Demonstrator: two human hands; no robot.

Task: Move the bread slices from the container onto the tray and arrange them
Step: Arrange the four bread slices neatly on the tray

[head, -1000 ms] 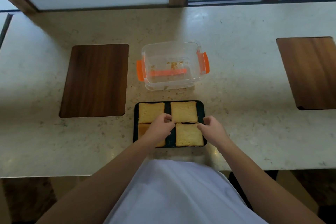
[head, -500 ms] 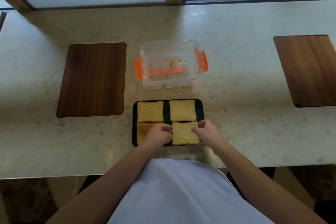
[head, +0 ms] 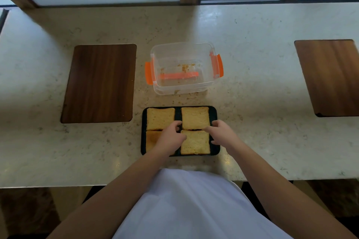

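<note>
Boards of dark wood flank the scene, one (head: 99, 83) inset in the counter (head: 252, 83) at middle left, another (head: 330, 77) at the right edge; neither plays a part in the work. Left of centre sits the black tray (head: 143, 122), drawn close to the counter's near edge, probably so both arms reach it without stretching; just beyond it, in the upper centre, stands the clear container (head: 184, 68) with orange clips, holding only crumbs, so the transfer looks finished and only arranging is left. Four bread slices fill the tray in two rows: far-left slice (head: 160, 118), near-left slice (head: 152, 138) partly hidden under the left hand (head: 171, 137), far-right slice (head: 195, 117), near-right slice (head: 195, 141). The left hand's grip is loosely curled, fingertips resting at the gap between the far slices, pinching nothing that I can see; it seems to be nudging edges into line. The right hand (head: 223, 134) sits at the tray's right side, fingers (head: 214, 123) bent and touching the far-right slice's near corner, thumb low by the near-right slice; whether it pinches the bread I cannot tell.
</note>
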